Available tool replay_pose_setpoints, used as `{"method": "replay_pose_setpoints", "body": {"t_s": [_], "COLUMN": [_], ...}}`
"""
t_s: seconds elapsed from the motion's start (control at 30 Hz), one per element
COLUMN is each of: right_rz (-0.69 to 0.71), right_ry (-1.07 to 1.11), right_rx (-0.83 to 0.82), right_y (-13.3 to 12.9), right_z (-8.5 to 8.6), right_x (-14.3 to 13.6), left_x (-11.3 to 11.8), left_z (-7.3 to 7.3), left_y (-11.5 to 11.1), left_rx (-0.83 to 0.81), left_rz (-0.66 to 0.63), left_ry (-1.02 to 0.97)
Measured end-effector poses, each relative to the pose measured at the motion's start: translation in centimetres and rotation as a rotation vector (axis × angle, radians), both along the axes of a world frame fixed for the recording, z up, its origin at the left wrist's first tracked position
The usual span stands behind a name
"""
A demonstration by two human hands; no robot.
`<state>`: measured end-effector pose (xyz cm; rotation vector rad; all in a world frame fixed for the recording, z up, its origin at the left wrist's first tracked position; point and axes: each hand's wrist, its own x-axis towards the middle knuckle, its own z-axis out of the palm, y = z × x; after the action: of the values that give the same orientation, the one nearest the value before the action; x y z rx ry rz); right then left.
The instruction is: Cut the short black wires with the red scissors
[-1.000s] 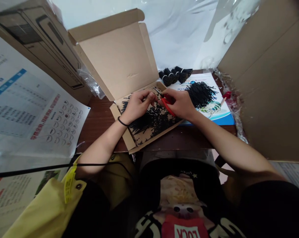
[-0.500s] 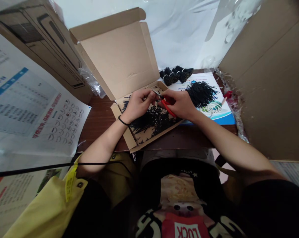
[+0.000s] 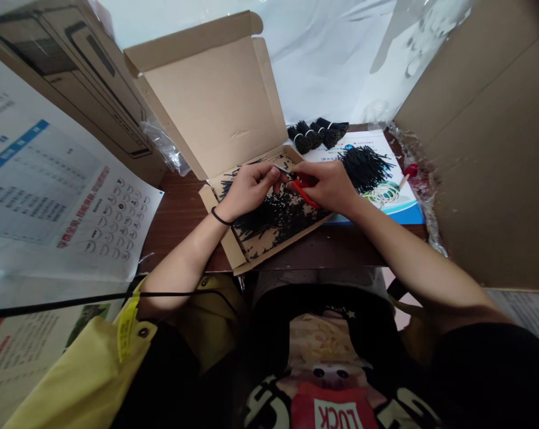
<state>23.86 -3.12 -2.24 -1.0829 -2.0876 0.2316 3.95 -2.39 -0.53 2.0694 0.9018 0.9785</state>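
My right hand is closed around the red handles of a pair of pliers or cutters. The tool's metal jaws point left and reach the fingertips of my left hand. Those left fingers are pinched together; what they hold is too small to make out. Both hands are over an open cardboard box, its lid raised at the back. Inside it lie many short black tube-like pieces and small black scraps.
Behind the box are several black bundles tied with white bands. A loose black pile and whitish rubber bands lie on a blue-white booklet. A large carton stands at right, a printed sheet at left.
Very little differs. My right hand and the red-handled tool have shifted slightly; my left hand stays pinched at the jaws.
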Motion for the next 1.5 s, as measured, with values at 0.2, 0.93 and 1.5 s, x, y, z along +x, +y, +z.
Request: {"method": "replay_pose_setpoints", "body": {"t_s": [0.2, 0.93, 1.5], "right_rz": [-0.036, 0.045, -0.104], "right_ry": [0.010, 0.064, 0.042], "right_rx": [-0.022, -0.065, -0.047], "right_y": [0.11, -0.49, -0.28], "right_z": [0.03, 0.46, 0.53], "right_x": [0.10, -0.48, -0.17], "left_x": [0.30, 0.26, 0.56], "left_z": [-0.33, -0.22, -0.50], "left_y": [0.00, 0.18, -0.12], "left_rx": [-0.066, -0.062, 0.065], "left_rz": [-0.053, -0.055, 0.005], "left_ry": [-0.057, -0.045, -0.059]}}
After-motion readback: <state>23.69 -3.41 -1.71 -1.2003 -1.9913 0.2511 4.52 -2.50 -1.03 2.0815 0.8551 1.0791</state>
